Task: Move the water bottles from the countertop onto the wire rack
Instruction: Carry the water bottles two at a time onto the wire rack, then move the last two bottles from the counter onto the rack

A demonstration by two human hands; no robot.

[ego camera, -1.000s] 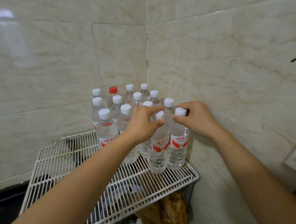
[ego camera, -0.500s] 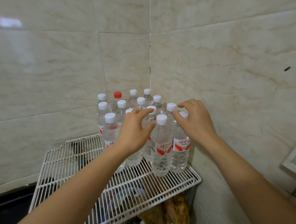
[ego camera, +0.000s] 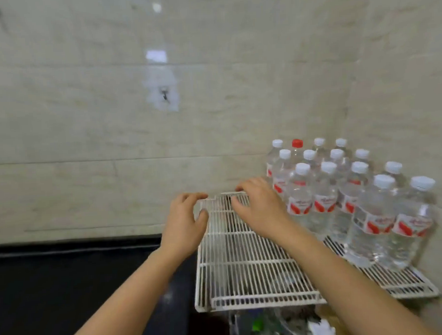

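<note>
Several clear water bottles (ego camera: 326, 200) with white caps and red-and-white labels stand packed on the right part of the white wire rack (ego camera: 235, 266), in the tiled corner. One bottle at the back has a red cap (ego camera: 297, 143). The two nearest bottles (ego camera: 394, 222) stand at the rack's front right. My left hand (ego camera: 186, 225) hovers over the rack's far left corner, fingers loosely curled, holding nothing. My right hand (ego camera: 260, 206) hangs over the rack's back edge just left of the bottles, fingers loosely bent and empty.
A black countertop (ego camera: 67, 290) lies to the left of the rack. Beige tiled walls close the back and the right. A bin with rubbish (ego camera: 294, 325) sits under the rack. A small hook (ego camera: 164, 94) is on the back wall.
Both hands have let go of the front two bottles and moved left across the rack. The view has swung left, so the bottles now sit at the right.
</note>
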